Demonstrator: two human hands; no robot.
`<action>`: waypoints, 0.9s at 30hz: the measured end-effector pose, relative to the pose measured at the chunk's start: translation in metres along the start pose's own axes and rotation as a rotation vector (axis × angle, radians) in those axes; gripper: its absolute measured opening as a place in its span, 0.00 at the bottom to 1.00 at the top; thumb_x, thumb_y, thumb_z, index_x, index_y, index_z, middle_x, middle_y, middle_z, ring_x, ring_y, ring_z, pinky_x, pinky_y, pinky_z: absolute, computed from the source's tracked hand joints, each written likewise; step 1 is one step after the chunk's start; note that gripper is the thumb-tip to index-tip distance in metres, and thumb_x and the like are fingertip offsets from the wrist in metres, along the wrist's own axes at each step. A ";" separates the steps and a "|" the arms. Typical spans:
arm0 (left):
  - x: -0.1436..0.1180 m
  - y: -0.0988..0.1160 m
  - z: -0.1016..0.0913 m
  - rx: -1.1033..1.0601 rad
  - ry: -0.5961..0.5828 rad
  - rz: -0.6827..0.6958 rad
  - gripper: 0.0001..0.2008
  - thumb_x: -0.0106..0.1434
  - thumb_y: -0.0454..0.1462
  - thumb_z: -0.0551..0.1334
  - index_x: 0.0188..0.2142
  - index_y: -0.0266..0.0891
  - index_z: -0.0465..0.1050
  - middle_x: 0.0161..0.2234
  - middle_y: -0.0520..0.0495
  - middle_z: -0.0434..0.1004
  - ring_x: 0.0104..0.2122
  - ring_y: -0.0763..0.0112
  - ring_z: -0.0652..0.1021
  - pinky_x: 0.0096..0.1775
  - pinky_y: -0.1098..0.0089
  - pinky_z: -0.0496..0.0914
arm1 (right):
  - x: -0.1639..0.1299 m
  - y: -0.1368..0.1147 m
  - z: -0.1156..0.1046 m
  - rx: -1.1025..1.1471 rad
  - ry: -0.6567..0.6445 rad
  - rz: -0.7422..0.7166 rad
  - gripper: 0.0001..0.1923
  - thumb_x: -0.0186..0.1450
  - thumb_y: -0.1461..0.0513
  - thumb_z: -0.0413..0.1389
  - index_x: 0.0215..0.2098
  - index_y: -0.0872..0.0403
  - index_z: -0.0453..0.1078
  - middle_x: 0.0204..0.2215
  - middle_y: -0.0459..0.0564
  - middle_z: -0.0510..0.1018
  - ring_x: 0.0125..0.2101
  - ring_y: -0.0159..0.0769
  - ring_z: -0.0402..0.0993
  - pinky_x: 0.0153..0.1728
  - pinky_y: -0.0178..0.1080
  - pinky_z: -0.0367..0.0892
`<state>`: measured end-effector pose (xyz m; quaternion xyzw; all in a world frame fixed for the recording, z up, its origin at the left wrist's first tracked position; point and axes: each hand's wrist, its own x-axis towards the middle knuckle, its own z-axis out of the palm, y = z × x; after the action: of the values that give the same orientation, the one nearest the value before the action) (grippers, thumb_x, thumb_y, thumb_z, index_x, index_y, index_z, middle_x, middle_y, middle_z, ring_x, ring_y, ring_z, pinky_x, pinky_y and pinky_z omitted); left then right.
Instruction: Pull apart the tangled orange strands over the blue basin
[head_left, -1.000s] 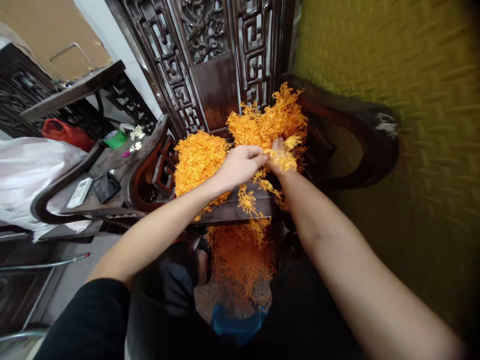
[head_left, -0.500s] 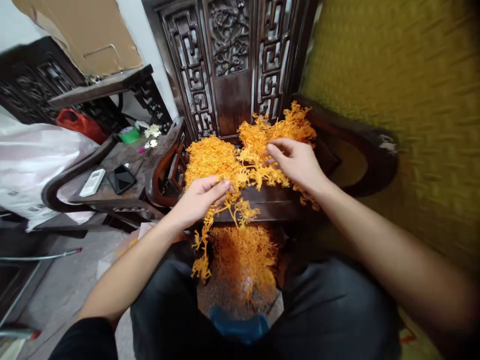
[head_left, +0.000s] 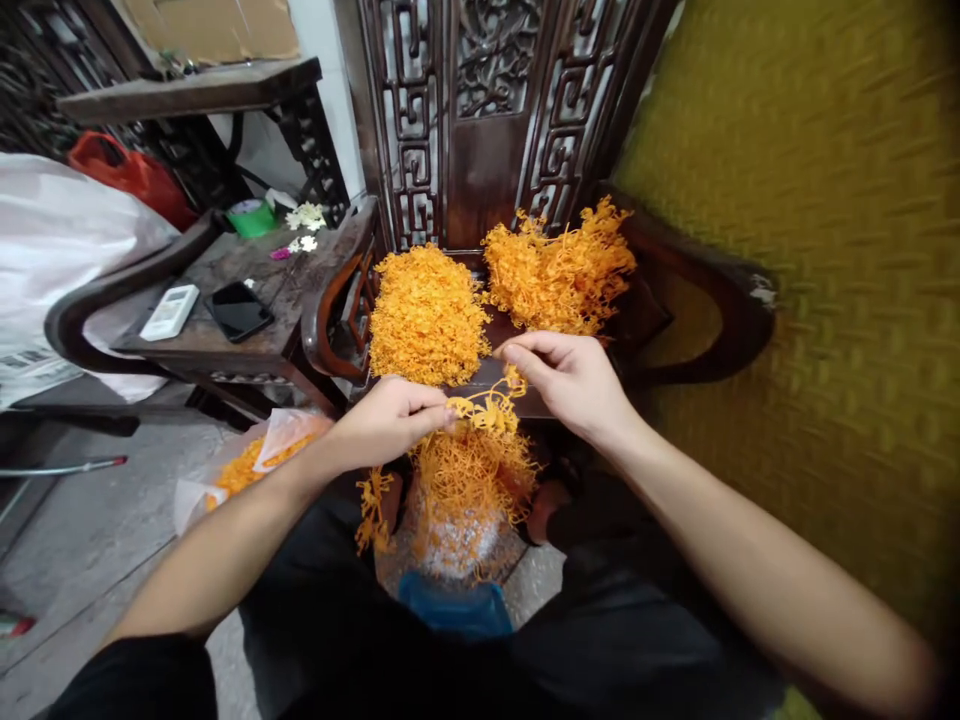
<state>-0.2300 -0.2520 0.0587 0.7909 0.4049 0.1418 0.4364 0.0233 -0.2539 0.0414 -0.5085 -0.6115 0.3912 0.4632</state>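
An orange plastic flower sprig (head_left: 491, 412) is stretched between my hands above the chair's front edge. My left hand (head_left: 405, 415) is closed on its left part, and more orange pieces (head_left: 373, 510) dangle below that hand. My right hand (head_left: 574, 380) pinches the sprig's right end between thumb and forefinger. Beyond my hands, a dense heap of small orange pieces (head_left: 427, 315) lies on the left of the dark wooden chair seat (head_left: 517, 400). On the right of the seat is a looser pile of branching orange sprigs (head_left: 559, 270).
Between my knees, a clear bag holds orange stems (head_left: 472, 480) above a blue plastic item (head_left: 457, 605). At left, a side table bears a phone (head_left: 238, 308), a white remote (head_left: 169, 312) and green tape (head_left: 252, 217). A plastic bag with orange pieces (head_left: 247, 465) sits on the floor.
My right hand has come down from the right pile toward me, with the sprig now drawn out from it. My left hand has lowered slightly. The view has shifted a little.
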 end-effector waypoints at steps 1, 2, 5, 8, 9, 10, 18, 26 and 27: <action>-0.001 -0.002 -0.001 -0.019 0.019 -0.015 0.18 0.69 0.46 0.59 0.31 0.38 0.81 0.23 0.53 0.71 0.24 0.76 0.66 0.29 0.71 0.57 | 0.000 0.002 0.002 0.061 -0.081 0.059 0.21 0.64 0.43 0.63 0.34 0.51 0.80 0.27 0.47 0.79 0.27 0.35 0.74 0.30 0.40 0.70; -0.002 -0.005 -0.002 -0.040 0.035 -0.027 0.18 0.69 0.47 0.59 0.32 0.38 0.80 0.23 0.53 0.71 0.24 0.76 0.65 0.29 0.71 0.57 | 0.001 0.004 0.004 0.135 -0.174 0.125 0.22 0.64 0.42 0.62 0.37 0.51 0.80 0.27 0.47 0.78 0.26 0.34 0.74 0.28 0.39 0.71; -0.002 -0.015 -0.005 -0.097 0.059 -0.053 0.19 0.70 0.48 0.58 0.32 0.38 0.80 0.21 0.55 0.65 0.22 0.76 0.61 0.27 0.70 0.54 | 0.003 0.008 0.005 0.299 -0.389 0.251 0.25 0.62 0.44 0.65 0.49 0.50 0.79 0.28 0.45 0.78 0.25 0.33 0.77 0.28 0.38 0.74; -0.001 -0.024 -0.008 -0.133 0.076 -0.094 0.19 0.70 0.49 0.58 0.33 0.38 0.79 0.19 0.56 0.60 0.21 0.76 0.58 0.26 0.70 0.51 | 0.006 0.012 0.003 0.276 -0.476 0.241 0.28 0.59 0.51 0.71 0.54 0.52 0.78 0.25 0.43 0.77 0.25 0.32 0.78 0.30 0.37 0.75; -0.001 -0.026 -0.008 -0.137 0.073 -0.107 0.19 0.70 0.49 0.58 0.33 0.38 0.79 0.20 0.56 0.60 0.21 0.76 0.59 0.26 0.70 0.51 | 0.007 0.013 0.004 0.257 -0.483 0.230 0.27 0.58 0.52 0.71 0.53 0.52 0.79 0.23 0.43 0.77 0.24 0.32 0.78 0.30 0.36 0.75; 0.000 -0.028 -0.008 -0.136 0.063 -0.112 0.19 0.70 0.49 0.59 0.33 0.38 0.79 0.20 0.56 0.62 0.22 0.77 0.60 0.26 0.71 0.52 | 0.007 0.014 0.005 0.237 -0.475 0.216 0.25 0.59 0.52 0.71 0.51 0.52 0.80 0.23 0.43 0.77 0.25 0.32 0.78 0.29 0.36 0.74; -0.006 -0.039 -0.011 -0.161 -0.066 -0.135 0.18 0.66 0.48 0.64 0.28 0.36 0.80 0.22 0.52 0.72 0.25 0.75 0.67 0.29 0.71 0.60 | 0.015 0.018 -0.013 0.087 -0.094 0.046 0.06 0.59 0.58 0.71 0.30 0.52 0.83 0.28 0.50 0.81 0.29 0.34 0.77 0.34 0.40 0.74; -0.008 -0.050 -0.016 -0.295 0.088 -0.196 0.17 0.66 0.48 0.65 0.32 0.36 0.83 0.23 0.50 0.74 0.23 0.76 0.68 0.26 0.73 0.59 | 0.015 0.046 -0.034 0.480 -0.076 0.356 0.12 0.55 0.59 0.72 0.34 0.54 0.79 0.39 0.53 0.82 0.30 0.32 0.76 0.35 0.42 0.74; -0.006 -0.047 -0.014 -0.277 0.082 -0.189 0.18 0.67 0.49 0.64 0.32 0.36 0.83 0.21 0.52 0.71 0.22 0.77 0.65 0.25 0.73 0.57 | 0.012 0.044 -0.026 0.497 -0.148 0.356 0.11 0.57 0.59 0.70 0.36 0.54 0.78 0.37 0.52 0.81 0.28 0.31 0.73 0.33 0.41 0.72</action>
<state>-0.2664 -0.2353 0.0291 0.6749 0.4717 0.1868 0.5358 0.0587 -0.2340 0.0089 -0.4489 -0.4305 0.6396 0.4518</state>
